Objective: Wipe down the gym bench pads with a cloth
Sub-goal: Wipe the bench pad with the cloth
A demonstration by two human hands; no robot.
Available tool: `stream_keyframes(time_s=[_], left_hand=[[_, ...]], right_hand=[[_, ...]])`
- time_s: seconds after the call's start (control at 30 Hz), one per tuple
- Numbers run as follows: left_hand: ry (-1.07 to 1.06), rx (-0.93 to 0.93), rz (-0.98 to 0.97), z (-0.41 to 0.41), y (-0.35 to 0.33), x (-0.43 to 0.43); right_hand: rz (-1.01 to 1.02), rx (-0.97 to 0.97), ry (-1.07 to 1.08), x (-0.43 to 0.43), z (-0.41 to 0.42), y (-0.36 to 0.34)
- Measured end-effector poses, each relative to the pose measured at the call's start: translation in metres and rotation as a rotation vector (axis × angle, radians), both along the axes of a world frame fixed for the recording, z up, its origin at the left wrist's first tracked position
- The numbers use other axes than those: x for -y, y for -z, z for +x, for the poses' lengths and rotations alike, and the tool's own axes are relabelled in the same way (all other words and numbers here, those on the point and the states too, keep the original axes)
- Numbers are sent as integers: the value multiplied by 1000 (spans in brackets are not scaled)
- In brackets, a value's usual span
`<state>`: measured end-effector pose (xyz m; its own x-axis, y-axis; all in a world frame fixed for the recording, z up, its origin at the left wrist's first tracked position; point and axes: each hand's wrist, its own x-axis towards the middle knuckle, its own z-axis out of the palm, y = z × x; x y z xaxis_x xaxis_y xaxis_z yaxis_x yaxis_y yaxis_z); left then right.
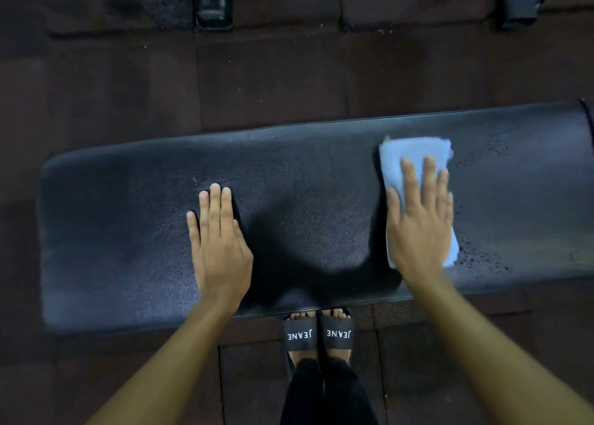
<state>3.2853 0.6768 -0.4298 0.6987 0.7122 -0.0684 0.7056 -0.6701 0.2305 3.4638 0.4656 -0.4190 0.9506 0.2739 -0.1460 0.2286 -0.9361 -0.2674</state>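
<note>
Now we press the cloth (414,161) flat under our right hand (421,219), fingers straight and slightly spread so the fold meets the pad (305,180) evenly. It sits toward the pad's right end, beside droplets (482,257) not yet wiped. Our left hand (218,241) rests palm-down on bare pad, fingers straight and together, likely bracing our lean.

The bench pad (305,174) runs out of view at right.
</note>
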Motion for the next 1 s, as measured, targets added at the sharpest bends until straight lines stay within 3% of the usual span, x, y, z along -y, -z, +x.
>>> stream_keyframes(time_s=[0.1,0.23,0.47,0.57,0.77,0.93,1.0], left_hand=[[-2,3,-3,0,0,3],[-37,21,-35,7,-2,2],[106,186,-78,67,-13,69],[163,154,-73,104,-14,116],[243,-133,7,140,-1,174],[232,-171,58,136,4,175],[225,-154,55,137,4,175]], right_hand=[[-36,14,-17,23,-62,-2],[-49,1,-271,1,-108,-1],[18,35,-484,-45,-3,9],[23,-7,-444,-39,60,7],[-5,-22,-226,63,137,2],[-51,-18,-182,162,70,-4],[-74,-21,-261,177,26,-4]])
